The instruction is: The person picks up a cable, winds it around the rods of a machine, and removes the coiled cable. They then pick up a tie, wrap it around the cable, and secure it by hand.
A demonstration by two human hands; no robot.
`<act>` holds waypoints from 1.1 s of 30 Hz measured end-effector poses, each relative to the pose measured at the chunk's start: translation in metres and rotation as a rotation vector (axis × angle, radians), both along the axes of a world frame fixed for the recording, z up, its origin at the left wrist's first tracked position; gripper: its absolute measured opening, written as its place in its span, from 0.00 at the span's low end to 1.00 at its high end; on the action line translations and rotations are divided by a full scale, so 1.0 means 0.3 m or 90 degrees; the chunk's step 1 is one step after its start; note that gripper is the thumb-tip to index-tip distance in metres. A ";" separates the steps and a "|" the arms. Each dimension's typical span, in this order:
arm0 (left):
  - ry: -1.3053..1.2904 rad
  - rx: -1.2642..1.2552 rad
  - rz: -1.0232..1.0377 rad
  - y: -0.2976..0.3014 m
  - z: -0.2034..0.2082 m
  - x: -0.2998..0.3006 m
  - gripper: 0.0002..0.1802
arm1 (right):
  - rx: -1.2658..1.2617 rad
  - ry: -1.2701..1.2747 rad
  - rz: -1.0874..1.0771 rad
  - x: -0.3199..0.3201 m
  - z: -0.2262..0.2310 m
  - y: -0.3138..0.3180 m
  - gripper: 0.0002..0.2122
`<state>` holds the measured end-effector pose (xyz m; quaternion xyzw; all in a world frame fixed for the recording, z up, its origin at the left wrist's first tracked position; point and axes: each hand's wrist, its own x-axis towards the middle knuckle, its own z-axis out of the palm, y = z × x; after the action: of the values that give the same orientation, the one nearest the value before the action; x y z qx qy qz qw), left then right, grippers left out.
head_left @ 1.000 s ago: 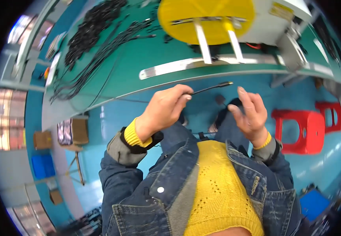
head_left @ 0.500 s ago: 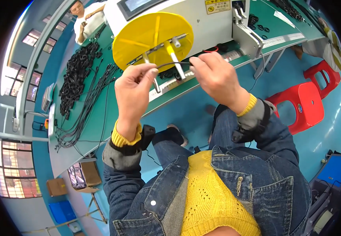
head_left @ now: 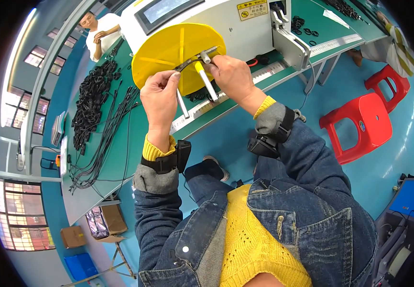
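My left hand (head_left: pixel 160 98) is closed in a pinch at the lower left of a yellow disc (head_left: pixel 157 50). A thin black cable (head_left: pixel 186 63) runs from its fingertips up across the disc, close to the metal bar there. My right hand (head_left: pixel 233 79) is closed beside the disc's right edge, its fingertips partly hidden behind the pegs; the cable's end in it is hidden. One peg (head_left: pixel 207 82), silver with a yellow base, sticks out between my hands. Another silver peg (head_left: pixel 183 105) shows below my left fingertips. The disc sits on the front of a white machine (head_left: pixel 235 31).
On the green table (head_left: pixel 109 158), a heap of black cable coils (head_left: pixel 91 103) and long loose cables (head_left: pixel 106 138) lie to the left. A ruler strip (head_left: pixel 269 71) follows the front edge. Red stools (head_left: pixel 364 126) stand at right. Another person (head_left: pixel 103 33) is at the far left.
Both hands have moved up to the disc, the right one also leftward, taking the cable from in front of the pegs to near the bar. My view has shifted slightly.
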<state>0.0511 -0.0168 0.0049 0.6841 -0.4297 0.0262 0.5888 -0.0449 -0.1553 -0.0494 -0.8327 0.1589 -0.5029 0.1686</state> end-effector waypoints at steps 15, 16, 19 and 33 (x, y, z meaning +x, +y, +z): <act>-0.099 -0.050 0.115 0.139 -0.066 -0.026 0.07 | 0.273 0.234 0.112 -0.409 -0.316 0.069 0.08; -0.155 -0.057 0.130 0.139 -0.059 -0.031 0.07 | 0.274 0.235 0.114 -0.415 -0.321 0.074 0.08; -0.269 -0.024 0.143 0.143 -0.026 -0.069 0.08 | 0.310 0.260 0.133 -0.428 -0.329 0.086 0.08; -0.307 0.030 0.147 0.202 -0.076 -0.145 0.11 | 0.323 0.330 0.147 -0.443 -0.357 0.095 0.08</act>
<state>0.0076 0.0439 -0.0178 0.7163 -0.4771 0.2454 0.4462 -0.1777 -0.1269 -0.1564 -0.8765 0.2206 -0.1981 0.3793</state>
